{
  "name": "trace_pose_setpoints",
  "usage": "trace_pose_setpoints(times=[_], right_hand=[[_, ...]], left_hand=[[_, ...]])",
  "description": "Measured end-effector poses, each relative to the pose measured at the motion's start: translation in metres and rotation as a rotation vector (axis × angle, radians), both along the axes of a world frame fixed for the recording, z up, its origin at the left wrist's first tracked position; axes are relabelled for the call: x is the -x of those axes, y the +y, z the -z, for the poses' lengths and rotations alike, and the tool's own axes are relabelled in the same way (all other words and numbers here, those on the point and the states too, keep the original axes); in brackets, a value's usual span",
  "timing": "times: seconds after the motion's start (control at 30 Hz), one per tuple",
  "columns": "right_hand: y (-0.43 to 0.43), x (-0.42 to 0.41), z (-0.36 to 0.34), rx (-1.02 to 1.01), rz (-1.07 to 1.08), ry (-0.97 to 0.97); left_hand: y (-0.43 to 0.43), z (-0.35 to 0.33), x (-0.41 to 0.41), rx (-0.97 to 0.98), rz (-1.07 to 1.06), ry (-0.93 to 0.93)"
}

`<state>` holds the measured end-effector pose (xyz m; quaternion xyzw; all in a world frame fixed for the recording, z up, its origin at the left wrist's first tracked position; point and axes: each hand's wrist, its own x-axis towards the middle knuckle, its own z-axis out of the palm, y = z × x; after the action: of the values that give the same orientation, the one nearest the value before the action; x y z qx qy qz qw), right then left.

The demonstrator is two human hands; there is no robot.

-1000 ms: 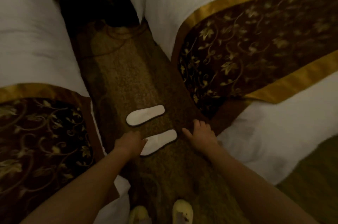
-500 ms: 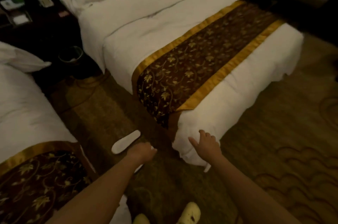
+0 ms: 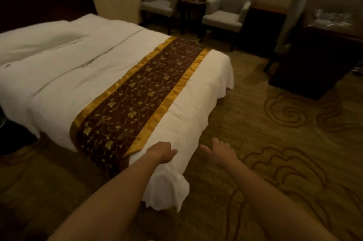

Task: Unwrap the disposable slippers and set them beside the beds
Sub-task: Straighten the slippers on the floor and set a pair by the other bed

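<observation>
Two armchairs [image 3: 224,12] beyond bed [image 3: 82,67]; both hands [image 3: 163,152] empty.

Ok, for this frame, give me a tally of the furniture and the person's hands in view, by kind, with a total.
Beds: 1
Grey armchairs: 2, the left armchair and the right armchair, with a round side table between them
Side tables: 1
Other pale chair at the right, partly seen: 1
Dark cabinets: 1
Hands: 2, left hand, right hand
Slippers: 0 in view
Total: 8
</observation>
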<state>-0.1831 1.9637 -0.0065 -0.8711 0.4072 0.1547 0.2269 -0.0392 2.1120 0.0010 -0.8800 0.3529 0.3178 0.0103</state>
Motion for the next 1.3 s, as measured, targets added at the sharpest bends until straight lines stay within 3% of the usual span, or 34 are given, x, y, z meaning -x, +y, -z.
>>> trace_pose_setpoints(times=[0.23, 0.83, 1.03, 1.3], right_hand=[[-0.101, 0.010, 0.003, -0.077, 0.166, 0.007], [-0.444, -0.060, -0.013, -0.054, 0.343, 0.012], [-0.563, -0.074, 0.018, -0.061, 0.310, 0.031], [-0.759, -0.111, 0.024, -0.067, 0.244, 0.066]], left_hand=[[-0.123, -0.006, -0.011, -0.005, 0.132, -0.025], [-0.511, -0.009, -0.101, 0.039, 0.353, 0.001], [-0.636, 0.013, -0.122, 0.009, 0.384, 0.032], [-0.808, 0.017, -0.161, 0.009, 0.268, 0.035]])
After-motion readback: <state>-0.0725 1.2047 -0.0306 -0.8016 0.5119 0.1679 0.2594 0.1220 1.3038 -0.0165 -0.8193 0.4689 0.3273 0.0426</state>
